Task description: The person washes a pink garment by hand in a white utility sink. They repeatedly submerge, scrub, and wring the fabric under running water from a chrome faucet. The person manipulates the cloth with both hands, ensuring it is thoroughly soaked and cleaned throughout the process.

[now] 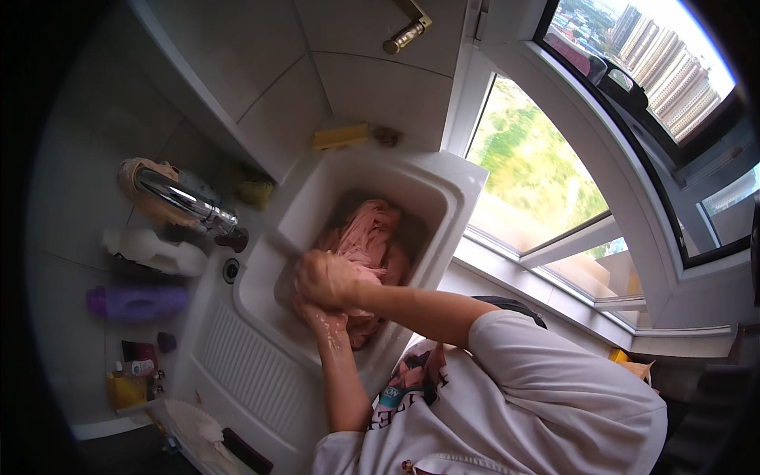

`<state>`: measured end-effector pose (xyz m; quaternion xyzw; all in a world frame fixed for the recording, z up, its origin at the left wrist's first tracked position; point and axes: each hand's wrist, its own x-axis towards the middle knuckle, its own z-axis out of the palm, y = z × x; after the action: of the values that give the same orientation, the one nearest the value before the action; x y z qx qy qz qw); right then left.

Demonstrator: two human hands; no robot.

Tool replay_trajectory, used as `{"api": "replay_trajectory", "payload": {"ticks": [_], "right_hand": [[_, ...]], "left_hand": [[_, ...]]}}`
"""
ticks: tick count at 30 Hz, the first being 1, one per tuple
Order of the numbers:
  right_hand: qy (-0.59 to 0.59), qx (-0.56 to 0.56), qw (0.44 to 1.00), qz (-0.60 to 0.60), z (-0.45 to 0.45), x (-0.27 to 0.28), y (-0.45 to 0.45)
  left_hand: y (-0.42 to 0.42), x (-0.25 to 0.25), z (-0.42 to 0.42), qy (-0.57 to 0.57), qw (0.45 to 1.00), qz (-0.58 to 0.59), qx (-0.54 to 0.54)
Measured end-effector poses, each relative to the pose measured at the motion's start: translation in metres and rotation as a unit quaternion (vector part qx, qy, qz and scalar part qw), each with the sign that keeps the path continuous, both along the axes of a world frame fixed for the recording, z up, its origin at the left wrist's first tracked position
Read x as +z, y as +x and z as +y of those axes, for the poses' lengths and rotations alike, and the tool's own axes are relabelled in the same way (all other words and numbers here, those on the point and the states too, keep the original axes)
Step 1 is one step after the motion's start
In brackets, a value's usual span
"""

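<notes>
A bunched, wet pink cloth point(371, 231) lies in the basin of a white laundry sink point(261, 285). My right hand point(326, 276), blurred, is closed on part of the cloth at the basin's near-left side. Just under it, my left hand point(317, 312) is pressed against the right one with cloth between them. Most of the left fingers are hidden by the right hand. White suds cling to my left wrist. Dark water seems to surround the cloth.
A chrome faucet point(190, 202) with cloth around it stands left of the basin. Beside it are a white bottle point(154, 252) and a purple bottle point(139, 303). A ribbed washboard point(255, 368) adjoins the basin. A yellow bar point(341, 136) sits on the far rim. Windows point(534, 172) are at right.
</notes>
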<state>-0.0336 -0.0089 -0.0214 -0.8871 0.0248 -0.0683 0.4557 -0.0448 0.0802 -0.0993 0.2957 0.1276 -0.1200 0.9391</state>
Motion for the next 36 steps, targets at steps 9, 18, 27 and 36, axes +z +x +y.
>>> {"api": "replay_trajectory", "payload": {"ticks": [9, 18, 27, 36], "right_hand": [[-0.018, 0.042, 0.961, -0.273, 0.022, 0.004, -0.056], [0.038, -0.027, 0.998, -0.039, -0.004, 0.002, 0.009], [-0.043, 0.076, 0.994, -0.064, -0.001, -0.027, -0.002], [0.015, 0.121, 0.972, -0.202, 0.032, 0.003, -0.067]], "left_hand": [[-0.011, 0.005, 0.003, -0.271, 0.928, -0.222, -0.127], [-0.009, 0.057, -0.019, 0.003, 0.998, 0.059, 0.025], [0.003, 0.001, -0.001, 0.062, 0.998, 0.014, -0.021], [-0.006, -0.052, 0.035, -0.115, 0.981, -0.142, -0.058]]}}
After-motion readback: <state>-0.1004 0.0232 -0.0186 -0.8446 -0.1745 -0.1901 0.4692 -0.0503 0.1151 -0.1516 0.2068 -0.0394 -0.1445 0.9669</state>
